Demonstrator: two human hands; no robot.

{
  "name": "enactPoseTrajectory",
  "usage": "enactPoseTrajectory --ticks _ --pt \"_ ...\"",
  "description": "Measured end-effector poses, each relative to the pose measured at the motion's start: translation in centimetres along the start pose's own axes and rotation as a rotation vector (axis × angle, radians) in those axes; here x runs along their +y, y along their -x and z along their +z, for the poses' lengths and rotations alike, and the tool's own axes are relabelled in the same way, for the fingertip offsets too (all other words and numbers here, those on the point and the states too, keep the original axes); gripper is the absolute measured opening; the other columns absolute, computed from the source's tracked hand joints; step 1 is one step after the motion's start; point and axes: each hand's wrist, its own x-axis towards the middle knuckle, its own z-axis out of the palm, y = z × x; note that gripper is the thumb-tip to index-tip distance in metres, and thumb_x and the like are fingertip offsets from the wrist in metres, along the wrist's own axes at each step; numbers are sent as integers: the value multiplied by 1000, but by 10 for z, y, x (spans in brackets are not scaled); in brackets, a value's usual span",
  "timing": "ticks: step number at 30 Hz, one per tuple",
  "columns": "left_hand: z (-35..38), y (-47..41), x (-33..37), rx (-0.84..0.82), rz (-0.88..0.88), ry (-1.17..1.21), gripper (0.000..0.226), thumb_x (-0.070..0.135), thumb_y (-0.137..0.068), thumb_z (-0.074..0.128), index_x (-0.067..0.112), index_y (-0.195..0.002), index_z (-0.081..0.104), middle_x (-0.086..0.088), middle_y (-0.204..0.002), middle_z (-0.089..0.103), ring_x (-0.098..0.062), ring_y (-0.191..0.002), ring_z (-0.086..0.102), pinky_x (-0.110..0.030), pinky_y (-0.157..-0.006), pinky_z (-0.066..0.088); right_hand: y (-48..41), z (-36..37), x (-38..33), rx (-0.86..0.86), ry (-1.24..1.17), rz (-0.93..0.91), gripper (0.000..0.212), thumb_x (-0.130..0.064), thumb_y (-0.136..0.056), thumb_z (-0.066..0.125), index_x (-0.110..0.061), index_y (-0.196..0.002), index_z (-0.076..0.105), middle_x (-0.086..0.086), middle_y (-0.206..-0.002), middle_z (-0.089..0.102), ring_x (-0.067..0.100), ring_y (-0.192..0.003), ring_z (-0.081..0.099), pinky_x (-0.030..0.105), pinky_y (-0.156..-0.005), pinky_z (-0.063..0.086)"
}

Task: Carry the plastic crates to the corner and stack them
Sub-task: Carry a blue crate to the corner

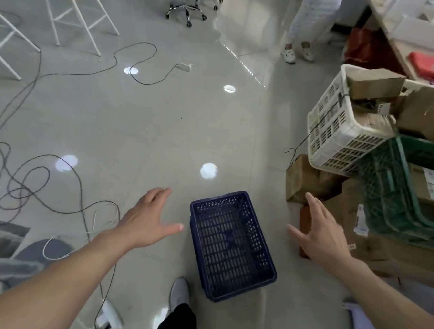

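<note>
Both hands are held out low with fingers spread and nothing gripped, the left hand [146, 218] just left of the blue crate [231, 246] and the right hand [321, 231] just right of it, neither seen to touch it. That crate is found empty and upright on the floor [161, 135], so its carrying is judged not yet begun. A white crate [334, 136] and a green crate [387, 190], both holding cardboard boxes, are seen heaped at the right, not neatly stacked; whether that is the corner cannot be told.
</note>
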Motion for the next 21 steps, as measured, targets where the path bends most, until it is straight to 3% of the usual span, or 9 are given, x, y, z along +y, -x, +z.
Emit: enactPoseTrajectory --ticks 7,14,17,21 --pt "29 -53 -19 -92 -47 32 103 65 -83 67 26 -162 12 6 -167 12 -16 -151 23 -37 -119 29 -46 55 -16 -135 -32 -3 101 -68 -88 64 -32 -165 9 -2 -172 21 24 -155 29 57 -120 33" --pt "108 -112 -36 -153 -166 128 102 61 -85 68 22 -162 13 0 -168 12 -18 -153 21 -37 -122 24 -115 136 3 -262 -93 35 101 -65 -90 66 -30 -166 11 0 -172 23 24 -156 26 53 -121 33" --pt "158 -143 -43 -171 -244 193 101 59 -87 67 20 -162 12 -1 -168 12 -19 -152 23 -37 -122 25 -149 182 15 -305 -149 63 97 -59 -92 68 -29 -166 13 0 -171 25 23 -155 27 47 -123 32" --pt "233 -191 -54 -180 -341 271 100 58 -88 67 17 -162 13 -4 -167 14 -20 -152 23 -37 -122 25 -195 245 38 -371 -208 97 78 -43 -97 69 -25 -161 27 4 -161 40 27 -145 41 39 -111 38"
